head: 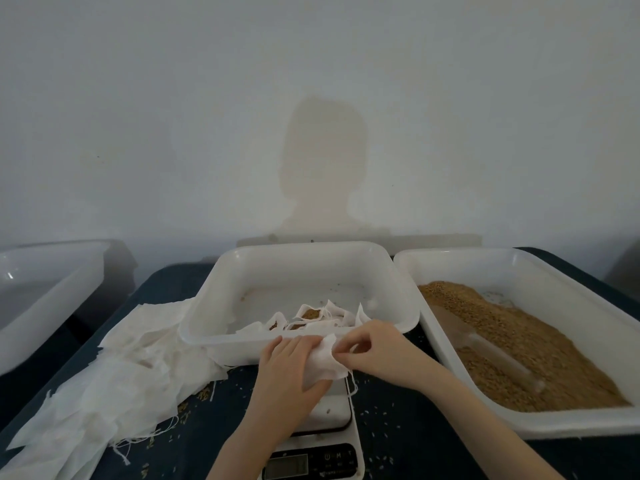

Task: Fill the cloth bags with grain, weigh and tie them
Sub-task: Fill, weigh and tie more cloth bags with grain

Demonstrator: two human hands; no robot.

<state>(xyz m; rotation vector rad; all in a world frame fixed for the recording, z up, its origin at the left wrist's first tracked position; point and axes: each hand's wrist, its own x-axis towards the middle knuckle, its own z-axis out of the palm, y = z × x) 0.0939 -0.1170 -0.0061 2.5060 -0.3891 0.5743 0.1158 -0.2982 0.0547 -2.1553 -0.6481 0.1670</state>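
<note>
Over the scale (320,431) on the dark table (408,441), both hands hold one white cloth bag (323,362); the left hand (291,362) cups it from below with fingers curled round it, while the right hand (372,346) pinches its upper edge between thumb and fingertips. Behind sits a white tray (221,327) holding filled bags (310,315); a tray on the right (575,424) holds loose grain (512,355); empty bags (131,368) lie heaped at left.
</note>
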